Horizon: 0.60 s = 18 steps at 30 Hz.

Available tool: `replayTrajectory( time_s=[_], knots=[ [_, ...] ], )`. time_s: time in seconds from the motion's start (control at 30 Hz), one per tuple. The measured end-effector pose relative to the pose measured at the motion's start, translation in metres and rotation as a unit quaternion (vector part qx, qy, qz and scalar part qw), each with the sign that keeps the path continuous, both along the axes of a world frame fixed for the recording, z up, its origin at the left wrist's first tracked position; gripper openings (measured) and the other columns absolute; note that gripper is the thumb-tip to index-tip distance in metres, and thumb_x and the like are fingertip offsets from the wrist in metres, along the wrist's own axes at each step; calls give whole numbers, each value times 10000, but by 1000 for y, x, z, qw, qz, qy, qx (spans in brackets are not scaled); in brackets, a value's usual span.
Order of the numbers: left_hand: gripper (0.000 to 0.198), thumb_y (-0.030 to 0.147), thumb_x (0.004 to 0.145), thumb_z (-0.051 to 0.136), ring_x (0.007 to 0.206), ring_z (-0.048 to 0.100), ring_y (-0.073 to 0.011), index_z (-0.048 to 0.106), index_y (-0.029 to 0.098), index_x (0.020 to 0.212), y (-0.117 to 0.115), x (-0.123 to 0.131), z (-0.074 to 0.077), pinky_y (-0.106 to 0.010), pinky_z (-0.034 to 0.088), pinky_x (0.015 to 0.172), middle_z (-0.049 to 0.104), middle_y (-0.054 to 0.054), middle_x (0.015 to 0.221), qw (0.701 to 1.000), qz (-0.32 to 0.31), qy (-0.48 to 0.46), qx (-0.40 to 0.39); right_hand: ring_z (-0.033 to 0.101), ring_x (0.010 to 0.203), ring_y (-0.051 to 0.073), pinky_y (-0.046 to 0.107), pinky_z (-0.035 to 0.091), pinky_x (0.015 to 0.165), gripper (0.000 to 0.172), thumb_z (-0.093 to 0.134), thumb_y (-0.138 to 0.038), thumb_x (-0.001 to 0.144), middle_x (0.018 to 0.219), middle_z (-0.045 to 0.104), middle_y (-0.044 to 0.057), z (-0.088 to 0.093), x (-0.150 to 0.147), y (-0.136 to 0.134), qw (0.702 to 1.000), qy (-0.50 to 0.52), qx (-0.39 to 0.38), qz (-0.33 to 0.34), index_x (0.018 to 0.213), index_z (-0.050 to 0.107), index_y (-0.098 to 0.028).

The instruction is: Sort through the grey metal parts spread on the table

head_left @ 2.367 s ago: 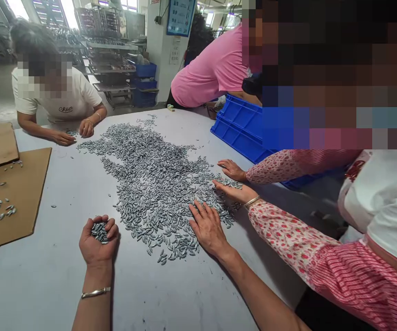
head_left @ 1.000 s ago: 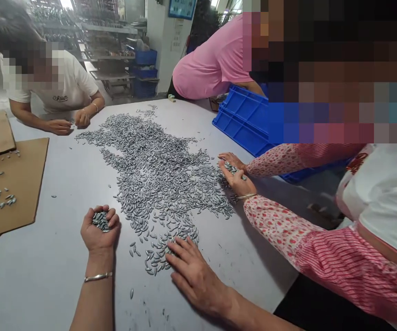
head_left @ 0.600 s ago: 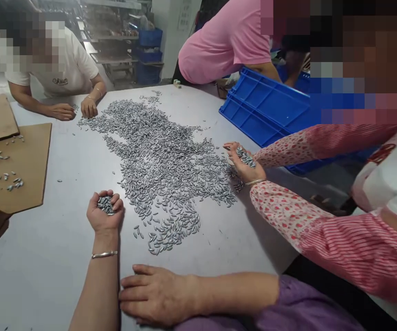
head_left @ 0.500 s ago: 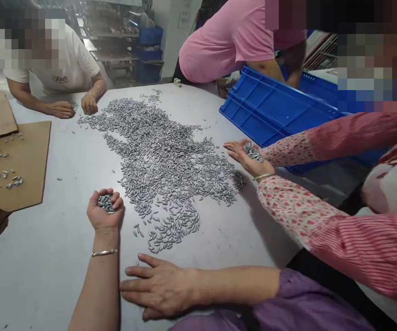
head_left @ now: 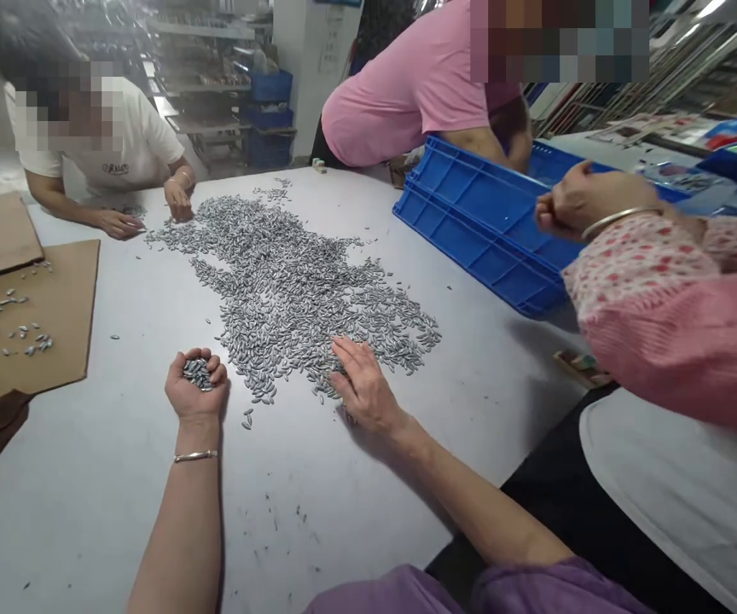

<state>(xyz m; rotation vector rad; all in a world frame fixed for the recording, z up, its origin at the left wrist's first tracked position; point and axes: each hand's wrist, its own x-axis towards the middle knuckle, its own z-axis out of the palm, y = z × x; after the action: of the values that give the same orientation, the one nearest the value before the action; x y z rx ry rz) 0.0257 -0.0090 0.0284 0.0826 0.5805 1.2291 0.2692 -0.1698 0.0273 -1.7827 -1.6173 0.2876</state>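
Note:
A wide heap of small grey oval metal pieces [head_left: 298, 281] lies spread over the grey table [head_left: 118, 512]. My left hand [head_left: 195, 388] rests palm up on the table, its fingers curled round a handful of the grey pieces [head_left: 198, 373]. My right hand [head_left: 363, 385] lies palm down with fingers spread on the near edge of the heap, touching the pieces.
A blue plastic crate [head_left: 490, 222] stands at the table's right edge. A person in a floral sleeve holds a closed hand [head_left: 577, 200] over it. Cardboard sheets [head_left: 29, 315] with a few pieces lie at left. Two other people work at the far side.
My right hand has come off the bare table near my body and gone forward onto the heap. The neighbour's hand has lifted from the heap to above the blue crate.

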Motion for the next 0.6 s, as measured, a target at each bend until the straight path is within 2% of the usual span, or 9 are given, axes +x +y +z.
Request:
replayTrajectory(
  time_s=[0.07, 0.13, 0.17, 0.2, 0.3, 0.37, 0.43, 0.5, 0.6],
  knots=[
    [153, 259, 824, 516, 501, 470, -98, 538, 164, 705, -7, 5, 8, -179, 311, 368, 559, -23, 677, 1000, -6, 20, 17, 417, 1371, 247, 491, 253, 1174, 451, 451, -432, 950, 1439, 516, 113, 7, -16, -14, 986, 166, 25, -16, 1325, 561, -207],
    [147, 265, 801, 549, 503, 484, -97, 548, 160, 699, -20, 15, 17, -177, 318, 371, 565, -23, 678, 998, -25, 46, 44, 516, 1275, 236, 448, 368, 1100, 407, 508, -472, 921, 1338, 601, 100, 12, -40, -24, 926, 376, -10, -13, 1223, 630, -228],
    [152, 278, 791, 567, 506, 492, -100, 556, 158, 698, -28, 21, 22, -179, 326, 374, 573, -25, 682, 995, -41, 63, 64, 576, 1192, 227, 422, 419, 1048, 391, 535, -487, 905, 1248, 650, 101, 14, -53, -25, 872, 489, -33, -14, 1161, 659, -219],
    [165, 299, 781, 586, 512, 504, -105, 565, 158, 696, -38, 29, 27, -184, 339, 379, 584, -27, 687, 991, -61, 84, 85, 614, 1120, 211, 385, 454, 1000, 376, 553, -492, 893, 1178, 673, 101, 16, -66, -24, 799, 600, -37, -31, 1094, 676, -199],
    [217, 368, 752, 642, 529, 530, -114, 591, 164, 698, -75, 50, 37, -183, 346, 386, 607, -24, 695, 971, -116, 152, 141, 668, 870, 138, 277, 512, 823, 332, 522, -450, 919, 973, 692, 74, 23, -93, -13, 557, 827, -53, -47, 927, 661, -149],
    [259, 414, 749, 658, 535, 537, -118, 614, 164, 696, -102, 59, 39, -193, 365, 403, 618, -20, 692, 948, -115, 233, 183, 646, 702, 118, 249, 516, 698, 379, 420, -435, 959, 787, 664, 44, 28, -102, -7, 458, 885, -70, -51, 863, 631, -136],
    [247, 409, 759, 672, 572, 554, -123, 644, 166, 722, -128, 63, 37, -217, 444, 503, 628, -12, 687, 911, -78, 326, 238, 611, 603, 121, 246, 509, 627, 389, 365, -414, 970, 651, 609, 12, 31, -107, -8, 402, 909, -90, -56, 790, 590, -152],
    [238, 405, 791, 659, 612, 563, -136, 655, 174, 735, -149, 62, 34, -242, 476, 593, 628, -8, 675, 863, -54, 408, 291, 598, 571, 131, 255, 512, 608, 326, 380, -364, 948, 604, 582, -3, 31, -110, -16, 368, 922, -112, -48, 735, 544, -178],
    [196, 359, 839, 624, 669, 572, -158, 658, 194, 739, -175, 60, 30, -255, 466, 631, 634, -17, 698, 748, -34, 526, 404, 598, 579, 142, 266, 517, 605, 204, 420, -295, 865, 636, 592, 4, 24, -113, -33, 364, 919, -149, -3, 728, 528, -191]
  ],
)
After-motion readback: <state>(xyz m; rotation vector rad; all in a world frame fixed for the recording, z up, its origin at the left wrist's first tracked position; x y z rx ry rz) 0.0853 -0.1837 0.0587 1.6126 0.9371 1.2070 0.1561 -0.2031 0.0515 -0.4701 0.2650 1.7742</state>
